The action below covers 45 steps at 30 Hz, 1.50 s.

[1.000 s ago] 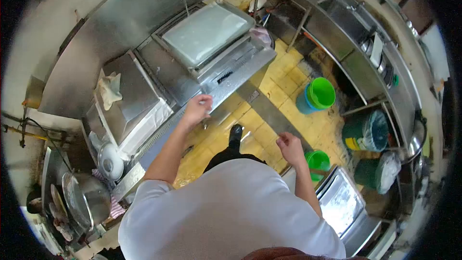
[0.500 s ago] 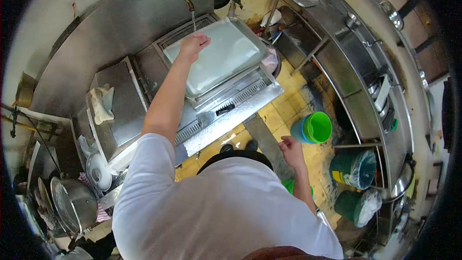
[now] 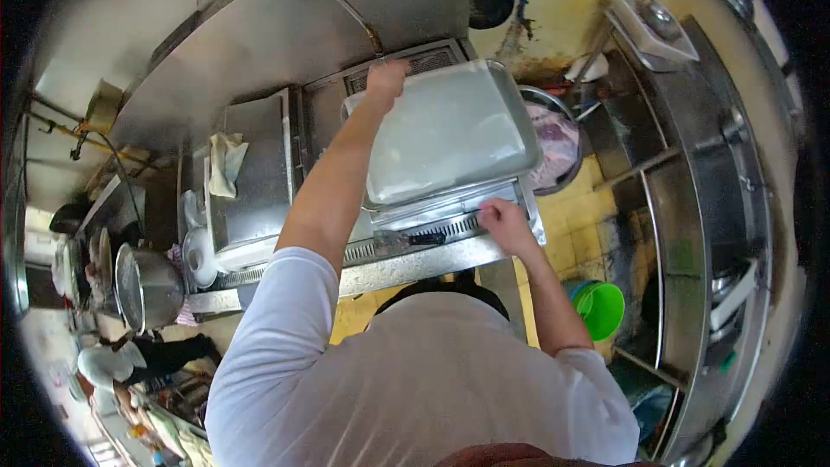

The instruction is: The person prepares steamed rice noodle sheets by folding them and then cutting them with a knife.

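Note:
A large metal tray full of cloudy water lies over the steel sink unit. My left hand is at its far left rim, right below the tap, with the fingers curled; what they hold, if anything, is hidden. Close to the tray's near side, my right hand hovers over the front ledge, fingers loosely bent and apart, with nothing in it. A scraper with a black handle rests on the slotted ledge to the left of my right hand.
Pale meat fills a round tub to the tray's right. A folded cloth lies on the steel cover at left. Green bucket stands on the floor by the right-hand steel counter. Behind a large pot, another person is at lower left.
My right hand has come up from beside my body to the tray's near side. My left hand has shifted from over the water to the far rim. The view has turned, showing a person.

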Each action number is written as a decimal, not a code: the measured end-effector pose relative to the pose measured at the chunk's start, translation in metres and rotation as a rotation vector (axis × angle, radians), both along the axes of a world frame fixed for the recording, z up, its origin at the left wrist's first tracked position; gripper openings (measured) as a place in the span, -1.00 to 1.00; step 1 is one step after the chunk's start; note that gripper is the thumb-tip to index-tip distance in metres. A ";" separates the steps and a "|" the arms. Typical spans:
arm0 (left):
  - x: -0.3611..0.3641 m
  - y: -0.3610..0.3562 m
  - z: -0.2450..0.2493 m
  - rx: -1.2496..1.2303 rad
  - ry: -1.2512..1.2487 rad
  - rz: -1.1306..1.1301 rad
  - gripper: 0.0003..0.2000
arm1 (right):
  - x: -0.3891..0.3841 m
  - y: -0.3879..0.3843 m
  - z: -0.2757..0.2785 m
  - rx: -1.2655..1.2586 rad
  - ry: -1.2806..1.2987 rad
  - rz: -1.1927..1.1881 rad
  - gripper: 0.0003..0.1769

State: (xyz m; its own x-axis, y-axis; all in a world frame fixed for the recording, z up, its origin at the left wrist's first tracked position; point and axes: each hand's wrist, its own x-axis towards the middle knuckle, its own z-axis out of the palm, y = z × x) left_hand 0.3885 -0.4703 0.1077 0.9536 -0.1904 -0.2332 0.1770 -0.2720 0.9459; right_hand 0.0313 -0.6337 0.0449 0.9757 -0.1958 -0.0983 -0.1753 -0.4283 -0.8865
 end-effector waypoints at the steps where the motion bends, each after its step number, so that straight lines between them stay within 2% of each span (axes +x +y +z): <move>1: 0.004 0.002 -0.006 0.152 -0.103 -0.129 -0.79 | 0.024 -0.001 0.004 0.029 -0.014 0.040 -0.77; 2: 0.012 0.004 -0.019 0.162 -0.096 -0.105 -0.79 | 0.050 0.000 -0.002 0.136 -0.029 0.072 -0.79; 4: 0.025 0.008 -0.049 0.333 -0.471 -0.223 -0.80 | 0.106 0.003 -0.019 0.381 0.033 0.153 -0.82; 5: 0.023 0.007 -0.042 0.349 -0.462 -0.190 -0.80 | 0.135 0.008 -0.022 0.516 0.111 0.204 -0.83; 6: 0.016 0.002 -0.027 0.425 -0.376 -0.195 -0.71 | 0.157 0.016 -0.017 0.523 0.121 0.241 -0.83; 7: 0.011 -0.002 -0.013 0.498 -0.290 -0.197 -0.61 | 0.178 0.026 -0.006 0.722 0.139 0.232 -0.82; 8: 0.006 -0.004 -0.007 0.512 -0.280 -0.161 -0.61 | 0.198 0.036 0.001 0.919 0.166 0.219 -0.80; 9: 0.000 -0.006 -0.004 0.486 -0.322 -0.107 -0.62 | 0.221 0.046 0.000 0.924 0.180 0.254 -0.80; 11: -0.016 -0.005 -0.002 0.474 -0.357 -0.021 -0.62 | 0.265 0.068 -0.003 1.278 0.151 0.288 -0.68; 12: -0.025 -0.004 -0.002 0.423 -0.340 0.048 -0.46 | 0.284 0.075 0.000 1.283 0.170 0.317 -0.68; 13: -0.031 -0.007 -0.004 0.370 -0.324 0.114 -0.30 | 0.300 0.079 0.004 1.417 0.218 0.314 -0.61; 14: -0.032 -0.015 -0.024 0.380 -0.320 0.139 -0.30 | 0.311 0.084 0.008 1.550 0.268 0.304 -0.54; 15: -0.030 -0.026 -0.059 0.354 -0.562 0.296 -0.34 | 0.316 0.088 0.013 1.552 0.285 0.323 -0.54; 16: -0.029 -0.028 -0.079 0.325 -0.806 0.449 -0.37 | 0.320 0.090 0.019 1.370 0.151 0.261 -0.43; 17: -0.034 -0.023 -0.074 0.332 -0.805 0.465 -0.37 | 0.326 0.090 0.021 1.183 0.017 0.199 -0.32; 18: -0.042 -0.019 -0.061 0.223 -0.748 0.367 -0.31 | 0.347 0.085 -0.023 1.227 -0.073 0.368 -0.29; 19: -0.043 -0.013 -0.061 0.110 -0.689 0.268 -0.25 | 0.343 0.091 -0.009 1.222 -0.064 0.378 -0.29; 20: -0.036 -0.001 -0.057 0.105 -0.688 0.279 -0.25 | 0.341 0.100 0.005 1.194 0.073 0.235 -0.27; 21: -0.018 0.016 -0.062 -0.154 -0.342 0.247 -0.22 | 0.334 0.108 0.026 1.157 0.206 0.091 -0.24; 22: -0.008 0.028 -0.065 -0.406 0.008 0.203 -0.20 | 0.321 0.114 0.046 1.147 0.207 0.096 -0.24; 23: -0.018 0.027 -0.041 -0.414 0.005 0.205 -0.20 | 0.303 0.119 0.066 1.115 0.198 0.129 -0.22; 24: -0.041 0.018 0.009 -0.518 0.094 0.304 -0.19 | 0.294 0.119 0.075 1.083 0.190 0.159 -0.19; 25: -0.058 0.010 0.036 -0.619 0.186 0.400 -0.19 | 0.296 0.115 0.072 1.078 0.189 0.156 -0.19; 26: -0.062 0.000 0.029 -0.621 0.185 0.394 -0.19 | 0.303 0.110 0.066 1.041 0.189 0.159 -0.16; 28: -0.066 -0.024 0.006 -0.636 -0.032 0.271 -0.21 | 0.318 0.097 0.048 0.969 0.195 0.159 -0.09; 29: -0.063 -0.025 -0.001 -0.641 -0.030 0.264 -0.21 | 0.325 0.090 0.040 0.930 0.197 0.159 -0.06; 31: -0.053 -0.025 0.002 -0.700 -0.158 0.276 -0.23 | 0.317 0.079 0.055 0.879 0.190 0.151 -0.02; 32: -0.045 -0.020 0.009 -0.743 0.061 0.370 -0.33 | 0.298 0.075 0.070 0.951 0.192 0.234 -0.14; 33: -0.032 -0.010 -0.005 -0.747 0.067 0.366 -0.33 | 0.285 0.073 0.081 1.026 0.196 0.316 -0.26; 34: -0.016 0.002 -0.033 -0.759 0.050 0.278 -0.29 | 0.290 0.069 0.069 0.932 0.069 0.390 -0.36; 35: -0.005 0.008 -0.049 -0.771 0.025 0.194 -0.24 | 0.288 0.068 0.083 0.928 0.065 0.393 -0.36; 36: -0.006 0.007 -0.051 -0.766 -0.021 0.172 -0.38 | 0.282 0.068 0.110 0.875 -0.120 0.309 -0.44; 37: -0.011 0.003 -0.056 -0.766 -0.018 0.172 -0.38 | 0.276 0.068 0.126 0.819 -0.297 0.219 -0.51; 38: -0.017 -0.001 -0.061 -0.643 0.133 0.183 -0.47 | 0.280 0.065 0.130 0.820 -0.298 0.214 -0.51; 39: -0.020 -0.007 -0.067 -0.518 0.278 0.188 -0.57 | 0.292 0.060 0.136 1.030 -0.168 0.380 -0.54; 40: -0.028 -0.014 -0.076 -0.606 0.207 0.078 -0.69 | 0.302 0.054 0.138 1.231 -0.030 0.548 -0.56; 42: -0.033 -0.028 -0.080 -0.582 0.192 0.033 -0.70 | 0.314 0.037 0.132 1.242 0.003 0.590 -0.57; 44: -0.036 -0.036 -0.068 -0.562 0.169 0.006 -0.71 | 0.322 0.016 0.126 1.250 0.048 0.650 -0.59; 45: -0.038 -0.038 -0.055 -0.514 0.223 0.008 -0.72 | 0.326 0.003 0.124 1.316 -0.012 0.664 -0.61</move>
